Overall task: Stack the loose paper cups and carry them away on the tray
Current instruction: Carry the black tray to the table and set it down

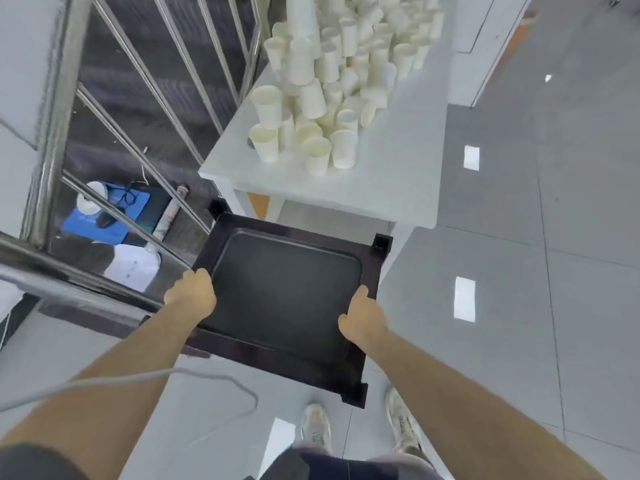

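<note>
Your left hand [191, 292] and right hand [363, 315] each curl around a side edge of the bare tray [284, 289]. Keep it level; the loose cups [322, 109] wait on the bench [398, 188] just beyond your hands.

A white table [398, 161] stands at my twelve o'clock, loose paper cups [332, 74] crowded over its top, some upright, some tipped, some nested. Right below me a dark stool [277, 358] sits on the grey tiled floor [554, 306], a black tray [284, 285] lying on it.
</note>
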`<state>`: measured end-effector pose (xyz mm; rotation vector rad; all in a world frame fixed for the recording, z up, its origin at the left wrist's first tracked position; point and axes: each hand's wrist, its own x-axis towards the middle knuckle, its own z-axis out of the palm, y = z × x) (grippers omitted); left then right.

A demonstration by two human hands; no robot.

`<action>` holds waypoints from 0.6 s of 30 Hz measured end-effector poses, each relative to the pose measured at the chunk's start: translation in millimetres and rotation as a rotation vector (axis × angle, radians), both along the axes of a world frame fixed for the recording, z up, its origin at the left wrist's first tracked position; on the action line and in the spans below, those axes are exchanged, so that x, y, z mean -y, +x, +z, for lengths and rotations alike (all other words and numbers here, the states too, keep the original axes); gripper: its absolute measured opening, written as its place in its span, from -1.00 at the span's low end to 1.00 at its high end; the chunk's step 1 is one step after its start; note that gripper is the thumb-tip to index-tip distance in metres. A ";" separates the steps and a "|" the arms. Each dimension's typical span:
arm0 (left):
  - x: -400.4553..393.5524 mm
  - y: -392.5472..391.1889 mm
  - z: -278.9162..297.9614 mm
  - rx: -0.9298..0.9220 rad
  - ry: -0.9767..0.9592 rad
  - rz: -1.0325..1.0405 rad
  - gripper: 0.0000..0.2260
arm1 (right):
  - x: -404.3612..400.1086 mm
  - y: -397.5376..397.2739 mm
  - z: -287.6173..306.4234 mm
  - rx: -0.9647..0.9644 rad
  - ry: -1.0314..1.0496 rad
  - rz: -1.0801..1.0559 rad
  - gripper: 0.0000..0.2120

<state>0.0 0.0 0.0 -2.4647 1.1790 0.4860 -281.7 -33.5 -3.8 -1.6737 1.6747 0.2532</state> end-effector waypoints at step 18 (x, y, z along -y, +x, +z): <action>5.4 19.5 8.8 -0.119 -0.147 0.062 -0.74 | 27.1 -33.8 31.1 0.072 -0.159 0.014 -0.89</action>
